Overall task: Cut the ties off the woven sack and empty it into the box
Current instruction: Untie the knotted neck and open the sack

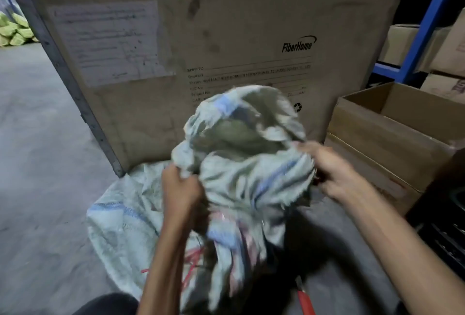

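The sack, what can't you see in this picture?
Head view:
- Inside the woven sack: its folds and shadow hide the contents.
- Red-handled tool: cut off by the bottom edge, blurred.
- Bottom of the open box: its near wall hides it.
- Paper label: print too blurred to read.

Shows coarse woven plastic cloth in the woven sack (251, 176), matt, crumpled, frayed at the mouth. Looks like matt brown cardboard on the big crate (226, 25), stained, with a dull metal edge strip (63, 63) and a wrinkled paper label (105, 40). Reads as plain smooth cardboard at the open box (377, 133), rough grey concrete on the floor (37, 138).
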